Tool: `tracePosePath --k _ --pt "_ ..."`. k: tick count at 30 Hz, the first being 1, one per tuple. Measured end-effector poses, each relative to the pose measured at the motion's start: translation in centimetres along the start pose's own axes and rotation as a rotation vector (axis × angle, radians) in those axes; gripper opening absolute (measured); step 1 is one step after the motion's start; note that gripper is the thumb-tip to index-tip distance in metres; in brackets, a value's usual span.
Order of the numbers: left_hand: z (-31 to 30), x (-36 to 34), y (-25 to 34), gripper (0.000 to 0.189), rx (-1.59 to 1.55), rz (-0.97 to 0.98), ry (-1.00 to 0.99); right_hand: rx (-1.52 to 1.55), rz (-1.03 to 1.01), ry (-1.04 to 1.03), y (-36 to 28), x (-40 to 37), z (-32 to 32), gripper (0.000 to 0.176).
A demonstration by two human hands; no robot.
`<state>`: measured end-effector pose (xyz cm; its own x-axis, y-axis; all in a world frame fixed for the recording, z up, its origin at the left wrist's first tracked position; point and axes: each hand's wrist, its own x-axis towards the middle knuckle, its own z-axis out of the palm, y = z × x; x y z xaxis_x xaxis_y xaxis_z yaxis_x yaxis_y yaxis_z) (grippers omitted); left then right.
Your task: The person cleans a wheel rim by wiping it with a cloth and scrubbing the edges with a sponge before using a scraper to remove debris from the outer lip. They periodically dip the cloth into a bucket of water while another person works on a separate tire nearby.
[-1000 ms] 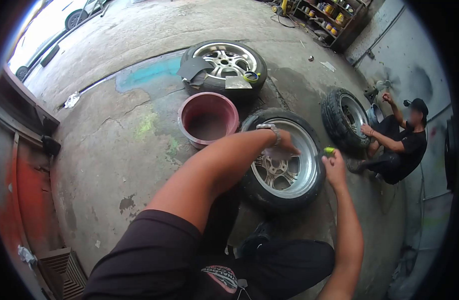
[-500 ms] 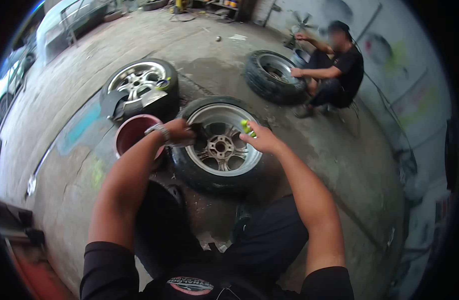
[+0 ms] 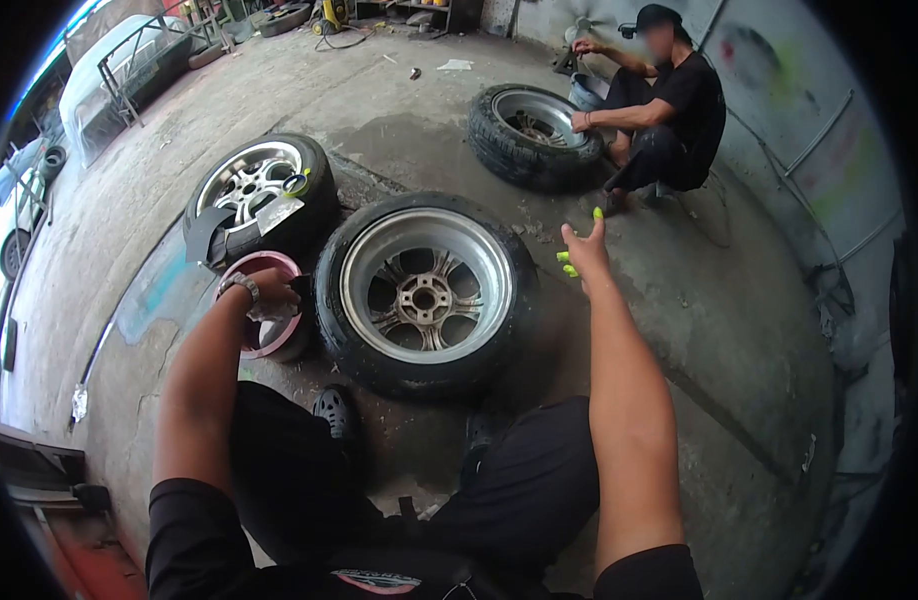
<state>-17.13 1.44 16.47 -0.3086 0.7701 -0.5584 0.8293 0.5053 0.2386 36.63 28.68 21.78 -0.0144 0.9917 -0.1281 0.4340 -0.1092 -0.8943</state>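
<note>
My left hand [image 3: 273, 288] is closed over the pink-rimmed bucket [image 3: 297, 338], with a small dark object at its fingers. Something pale shows just below the hand; I cannot make out what it is. To the right of the bucket, a tire with a silver multi-spoke rim [image 3: 357, 360] lies flat on the floor. My right hand [image 3: 587, 252] is raised off the tire's right side, its fingers apart and holding nothing. Bright yellow-green coverings show on several of its fingertips.
Another wheel [image 3: 319, 205] lies at the left with dark and pale flat pieces and a tape roll on it. A person [image 3: 684, 110] crouches at the upper right, touching a third wheel [image 3: 499, 150]. A grey bucket [image 3: 587, 92] stands behind that wheel.
My left hand has moved from the rim's left side down and left to the bucket. My right hand has moved up and right, away from the rim. The view has shifted slightly.
</note>
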Motion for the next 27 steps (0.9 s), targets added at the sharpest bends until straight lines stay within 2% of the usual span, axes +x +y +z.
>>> tracePosePath --k 2,5,7,11,14,17,24,27 --pt "-0.5 -0.3 0.6 0.038 0.033 0.116 0.017 0.086 0.059 -0.048 0.7 0.9 -0.4 0.095" --pt "0.5 3.1 -1.4 0.052 0.282 0.304 -0.001 0.182 0.187 -0.122 3.5 1.2 0.5 0.100" --pt "-0.7 2.5 -0.6 0.054 0.217 0.348 0.037 0.211 0.192 -0.124 2.4 1.9 0.5 0.099" --pt "-2.1 0.4 3.7 0.053 0.060 0.108 0.004 0.209 0.171 -0.138 1.8 2.1 0.5 0.093" --pt "-2.1 -0.2 4.4 0.052 0.073 0.041 -0.029 0.178 0.170 -0.130 1.6 1.5 0.3 0.090" --pt "-1.9 -0.2 4.1 0.051 0.133 0.051 0.001 0.162 0.179 -0.135 2.4 1.9 -0.4 0.085" --pt "-1.3 1.3 2.6 0.052 0.143 0.027 0.005 0.129 0.182 -0.172 4.1 3.1 -1.6 0.056" --pt "-1.7 1.8 3.2 0.081 0.184 -0.048 -0.047 0.114 0.173 -0.152 4.1 2.6 -1.7 0.042"
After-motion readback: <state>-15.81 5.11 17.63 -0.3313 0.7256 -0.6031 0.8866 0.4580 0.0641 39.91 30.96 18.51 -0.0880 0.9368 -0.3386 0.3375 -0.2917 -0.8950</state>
